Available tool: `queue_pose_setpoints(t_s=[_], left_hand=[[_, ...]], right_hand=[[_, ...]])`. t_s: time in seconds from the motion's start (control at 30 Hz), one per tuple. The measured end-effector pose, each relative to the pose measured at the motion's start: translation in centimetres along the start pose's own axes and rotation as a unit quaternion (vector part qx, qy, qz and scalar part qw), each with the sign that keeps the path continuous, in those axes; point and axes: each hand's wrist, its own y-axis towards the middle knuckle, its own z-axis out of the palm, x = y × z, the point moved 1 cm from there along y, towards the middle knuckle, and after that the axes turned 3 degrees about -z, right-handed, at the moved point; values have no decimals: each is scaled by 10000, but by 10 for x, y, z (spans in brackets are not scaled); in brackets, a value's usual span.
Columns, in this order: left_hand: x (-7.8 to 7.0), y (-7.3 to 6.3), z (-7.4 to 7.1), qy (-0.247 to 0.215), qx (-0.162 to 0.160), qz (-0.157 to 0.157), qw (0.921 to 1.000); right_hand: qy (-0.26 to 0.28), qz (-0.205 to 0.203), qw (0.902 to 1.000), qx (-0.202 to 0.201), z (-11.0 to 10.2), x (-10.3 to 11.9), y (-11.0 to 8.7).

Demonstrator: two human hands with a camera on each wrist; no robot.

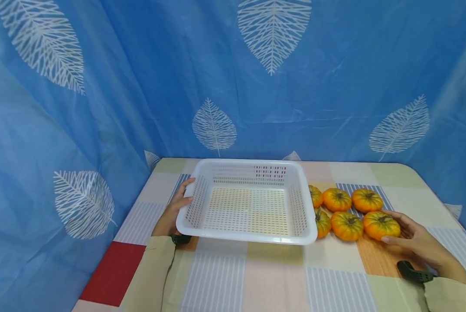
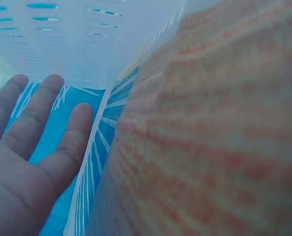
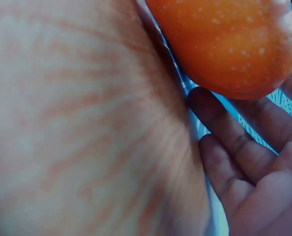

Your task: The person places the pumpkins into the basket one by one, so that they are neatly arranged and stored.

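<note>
A white plastic basket [image 1: 248, 240] with slotted walls stands on the table, and no items show inside it. At its left side my left hand [image 1: 176, 208] touches the wall with fingers spread; in the left wrist view those fingers [image 2: 40, 108] look fairly straight against the slotted side. To the right of the basket sit several small orange pumpkins [image 1: 347, 225]. My right hand [image 1: 424, 240] holds the nearest right pumpkin [image 1: 381, 224], thumb at its front and fingers round its far side. The right wrist view shows that pumpkin [image 3: 229, 44] above the curved fingers.
A checked, patchwork-patterned cloth covers the table [image 1: 272, 281]. Blue curtains [image 1: 334, 86] with white leaf prints hang behind the table and along its left side. The basket's right rim partly hides the two leftmost pumpkins.
</note>
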Motion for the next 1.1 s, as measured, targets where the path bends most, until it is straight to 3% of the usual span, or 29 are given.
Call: queue_pose_setpoints(t_s=[0.23, 0.47, 0.87, 1.1], left_hand=[[3, 3, 1, -20, 128, 137, 9998], [4, 12, 0, 4, 328, 730, 9968], [3, 4, 0, -122, 207, 306, 9992], [5, 6, -2, -252, 671, 641, 9954]], right_hand=[[-425, -107, 9989, -137, -4, 15, -3], [-780, -429, 9957, -243, -6, 35, -1], [-1068, -831, 9905, -233, -7, 67, 7], [-1094, -1178, 9868, -171, -6, 83, 10]])
